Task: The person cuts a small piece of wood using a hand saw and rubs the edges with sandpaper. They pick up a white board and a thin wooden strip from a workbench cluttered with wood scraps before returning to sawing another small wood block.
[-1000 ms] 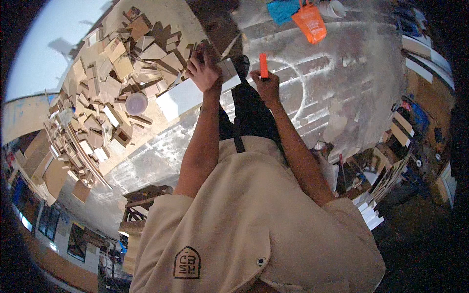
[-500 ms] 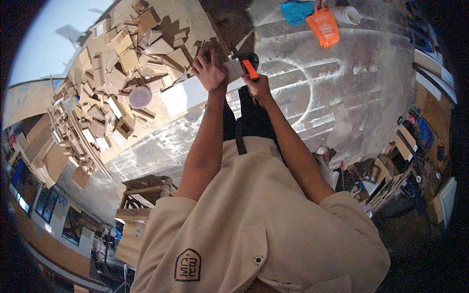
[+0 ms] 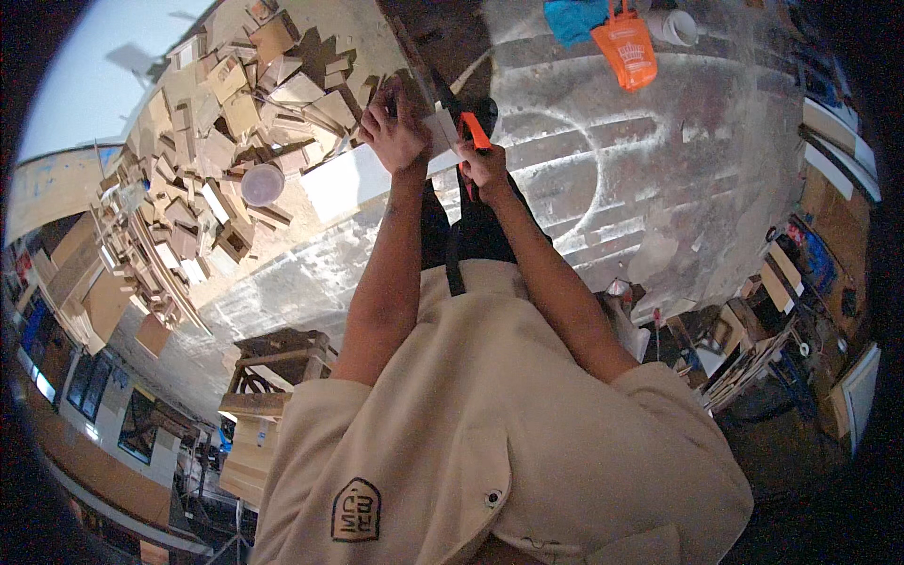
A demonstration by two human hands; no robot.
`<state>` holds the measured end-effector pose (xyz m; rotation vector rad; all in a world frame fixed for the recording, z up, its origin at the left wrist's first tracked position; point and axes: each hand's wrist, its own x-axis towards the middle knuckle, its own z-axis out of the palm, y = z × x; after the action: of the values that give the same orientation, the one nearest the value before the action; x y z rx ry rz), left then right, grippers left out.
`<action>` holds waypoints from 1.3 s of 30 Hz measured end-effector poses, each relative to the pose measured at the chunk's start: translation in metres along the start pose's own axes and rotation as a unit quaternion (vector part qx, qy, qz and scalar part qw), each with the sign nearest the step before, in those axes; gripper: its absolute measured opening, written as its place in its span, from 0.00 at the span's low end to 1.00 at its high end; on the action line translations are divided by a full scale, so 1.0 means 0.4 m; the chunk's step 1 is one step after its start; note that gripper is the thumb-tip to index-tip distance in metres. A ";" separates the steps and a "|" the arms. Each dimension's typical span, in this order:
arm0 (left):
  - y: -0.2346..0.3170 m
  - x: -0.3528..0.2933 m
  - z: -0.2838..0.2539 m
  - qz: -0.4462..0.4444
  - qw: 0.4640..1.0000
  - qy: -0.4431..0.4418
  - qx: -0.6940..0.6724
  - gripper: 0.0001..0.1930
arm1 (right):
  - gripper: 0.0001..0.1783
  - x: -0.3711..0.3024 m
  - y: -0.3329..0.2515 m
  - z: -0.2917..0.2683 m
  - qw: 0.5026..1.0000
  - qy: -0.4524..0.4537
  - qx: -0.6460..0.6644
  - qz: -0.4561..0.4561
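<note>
Head view: a dusty concrete floor (image 3: pixel 678 188) with pale swirl marks fills the scene, and a big heap of wooden offcuts (image 3: pixel 217 141) spreads across its left part. A long white board (image 3: pixel 363 179) lies at the edge of the heap, reaching toward the hands. An orange bag (image 3: pixel 629 49) sits far off beside a blue cloth (image 3: pixel 574 17), and a round whitish lid (image 3: pixel 262 184) rests among the offcuts. Both forearms stretch forward from the beige shirt. The left hand (image 3: pixel 395 132) is curled, pressing down on the board's end. The right hand (image 3: pixel 485 165), just beside it, is closed around an orange-handled tool (image 3: pixel 474 130) touching the board.
</note>
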<state>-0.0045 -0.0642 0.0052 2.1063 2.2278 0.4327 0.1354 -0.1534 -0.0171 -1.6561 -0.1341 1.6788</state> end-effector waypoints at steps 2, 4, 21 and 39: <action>0.000 -0.003 0.002 -0.002 1.000 -0.005 0.012 0.29 | 0.11 0.000 0.004 0.002 1.000 0.006 -0.005 -0.014; -0.002 -0.007 0.008 -0.003 1.000 -0.002 0.019 0.30 | 0.10 0.006 0.005 0.004 1.000 0.008 -0.015 -0.005; 0.009 0.003 -0.007 -0.023 0.999 -0.028 0.025 0.31 | 0.25 -0.001 0.032 -0.068 0.972 -0.104 0.211 0.002; -0.043 0.023 -0.012 0.094 0.994 0.047 -0.017 0.30 | 0.13 -0.280 -0.318 -0.044 0.998 0.000 -0.008 -0.064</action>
<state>-0.0228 -0.0564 0.0073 2.3355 2.0583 0.5853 0.1917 -0.1347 0.1429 -1.6255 -0.2496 1.5848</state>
